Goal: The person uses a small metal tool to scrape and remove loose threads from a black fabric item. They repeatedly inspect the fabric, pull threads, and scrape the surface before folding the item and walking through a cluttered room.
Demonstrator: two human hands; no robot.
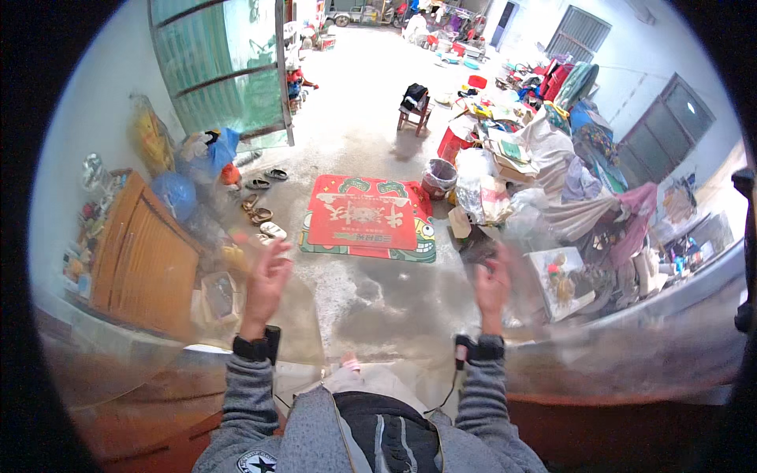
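Note:
My left hand (267,284) is raised, empty, with its fingers loosely bent and apart. My right hand (493,284) is held up at about the same height, also empty and slightly blurred. Black straps with small devices sit on both wrists, and a cable hangs from the right strap (486,347). Between and beyond the hands, a red doormat (362,222) bearing writing lies on top of a green-and-red cartoon mat (427,245). Both rest on the concrete floor (390,301). Neither hand touches anything.
Sandals (260,216) and a brown wooden cabinet (148,260) stand to the left, near a green glazed door (227,77). On the right, a lined waste bin (439,177) adjoins heaped cardboard (514,162), bags and cloths. A small wooden stool (416,115) holds dark cloth farther off.

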